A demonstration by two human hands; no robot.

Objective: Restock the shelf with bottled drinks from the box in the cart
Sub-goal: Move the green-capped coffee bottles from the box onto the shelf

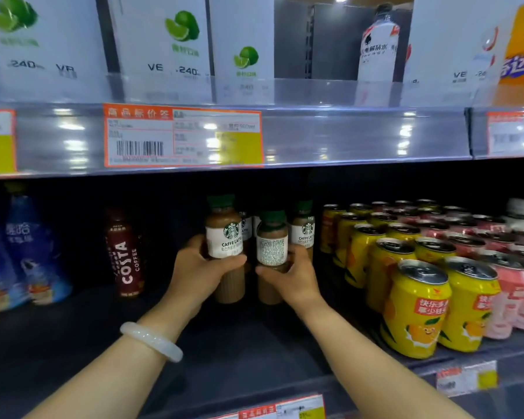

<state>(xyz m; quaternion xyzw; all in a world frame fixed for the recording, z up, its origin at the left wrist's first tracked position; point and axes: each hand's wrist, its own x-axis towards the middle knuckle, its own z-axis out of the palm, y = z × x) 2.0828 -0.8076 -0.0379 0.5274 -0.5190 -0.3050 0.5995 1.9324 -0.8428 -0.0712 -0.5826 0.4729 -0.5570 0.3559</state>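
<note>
left hand (pixel 204 269): wrapped around a latte bottle (pixel 224 246), logo side facing out, just left of frame centre. white bangle (pixel 152 341) on that wrist.
right hand (pixel 294 275): gripping a second latte bottle (pixel 272 252), fine-print side facing the camera, right beside the first one.
bottle axis: both upright, caps up, sticking up out of the fists. They look a touch above the dark shelf (pixel 239 352), though honestly I can't tell if the bases are down yet.
which way next: the open spot is straight ahead and down. The row behind (pixel 303 228) sits deeper in, so I'd guess it's a short push forward; both hands about equally close.
count: two bottles in hand, and at least two more of the same behind them.
neighbours: one Costa bottle (pixel 124 252) to the left, yellow cans (pixel 415 309) in rows at right, too many to count properly.
</note>
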